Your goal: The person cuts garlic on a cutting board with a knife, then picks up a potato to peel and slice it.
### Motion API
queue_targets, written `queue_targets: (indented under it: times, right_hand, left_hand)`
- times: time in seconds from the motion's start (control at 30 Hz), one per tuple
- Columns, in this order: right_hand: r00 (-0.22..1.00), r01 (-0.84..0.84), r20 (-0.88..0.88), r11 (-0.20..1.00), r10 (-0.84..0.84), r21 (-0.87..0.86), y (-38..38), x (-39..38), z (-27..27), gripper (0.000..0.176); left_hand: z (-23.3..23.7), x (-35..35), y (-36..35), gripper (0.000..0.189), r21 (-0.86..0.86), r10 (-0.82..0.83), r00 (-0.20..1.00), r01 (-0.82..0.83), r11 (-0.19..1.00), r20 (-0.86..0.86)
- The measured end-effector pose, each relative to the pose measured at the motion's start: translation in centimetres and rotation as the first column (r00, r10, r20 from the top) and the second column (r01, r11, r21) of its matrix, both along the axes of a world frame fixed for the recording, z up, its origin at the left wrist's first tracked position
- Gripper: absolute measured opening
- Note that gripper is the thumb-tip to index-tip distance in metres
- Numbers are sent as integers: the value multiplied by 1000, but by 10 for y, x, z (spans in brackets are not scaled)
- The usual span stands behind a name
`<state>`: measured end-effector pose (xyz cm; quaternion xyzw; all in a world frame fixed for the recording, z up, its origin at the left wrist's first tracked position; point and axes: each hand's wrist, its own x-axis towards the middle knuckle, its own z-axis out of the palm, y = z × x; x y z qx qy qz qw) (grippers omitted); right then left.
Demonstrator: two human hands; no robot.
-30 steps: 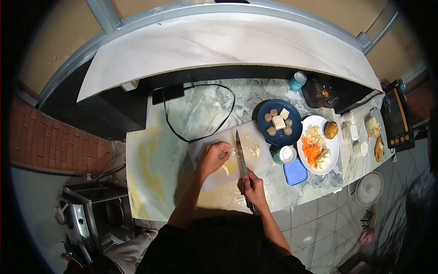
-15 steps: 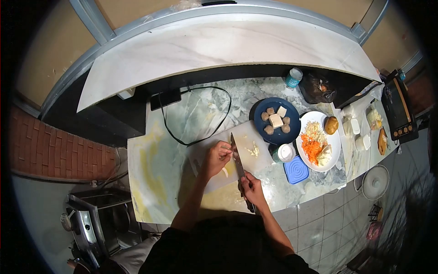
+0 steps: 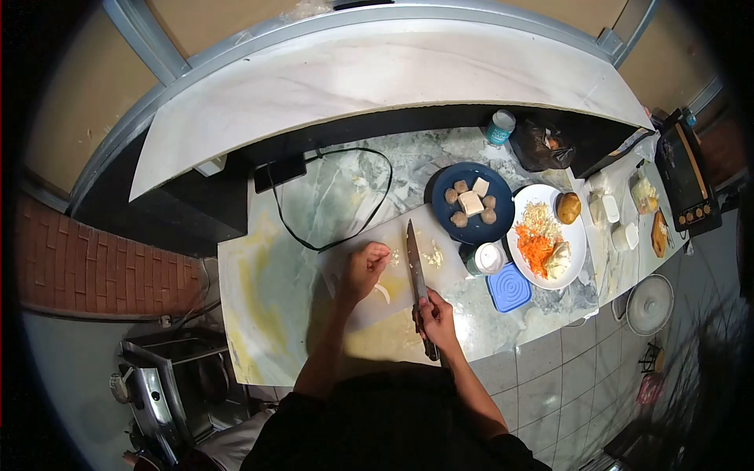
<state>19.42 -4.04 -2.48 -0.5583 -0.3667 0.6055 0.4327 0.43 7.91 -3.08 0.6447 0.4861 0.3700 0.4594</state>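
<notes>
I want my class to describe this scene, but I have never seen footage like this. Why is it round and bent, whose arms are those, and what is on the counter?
There is no machine here. A person wears a camera on the head, looking down, and its wide lens bends the edges. The two arms rising from the bottom are that person's own. The right hand grips the handle of a knife, whose blade lies over a white cutting board on the marble counter. The left hand rests curled on the board; whether it pinches anything is too small to tell. Pale chopped bits lie by the blade. To the right stand a blue plate with brown balls and pale cubes, and a white plate with grated carrot.
</notes>
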Motion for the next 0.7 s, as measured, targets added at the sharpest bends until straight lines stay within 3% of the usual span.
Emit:
queue_targets:
  times: [0.17, 0.23, 0.3, 0.37, 0.43, 0.53, 0.63, 0.7]
  right_hand:
    - [980, -81, 185, 996, 74, 30, 0, 0, 5, 35]
    - [962, -109, 253, 994, 102, 14, 1, -1, 10, 37]
    - [920, -145, 382, 981, 86, 130, 2, -2, 14, 44]
    - [898, -158, 429, 983, 102, 97, 3, -2, 27, 47]
    - [873, -168, 474, 984, 119, 64, 2, -3, 28, 50]
    - [828, -194, 554, 971, 84, 143, 3, -3, 21, 54]
    - [813, -211, 559, 977, 161, 25, 8, -2, 27, 59]
    - [765, -227, 644, 945, 24, 234, 5, -1, 18, 64]
  left_hand:
    - [-2, -4, -4, 16, 37, 25, 1000, -24, 999, -9]
    - [-7, -1, -10, 19, 51, 57, 996, -61, 997, 71]
    - [-2, -1, -15, 20, 39, 76, 995, -78, 996, 57]
    - [-4, 1, -17, 21, 27, 94, 995, -95, 995, 45]
    - [-13, 4, -17, 22, 59, 121, 980, -131, 990, 156]
    - [-7, 7, -15, 22, 35, 162, 985, -164, 986, 60]
    - [-16, 10, -10, 23, 96, 135, 979, -150, 984, 150]
    - [-17, 11, -10, 24, 110, 133, 978, -151, 982, 159]
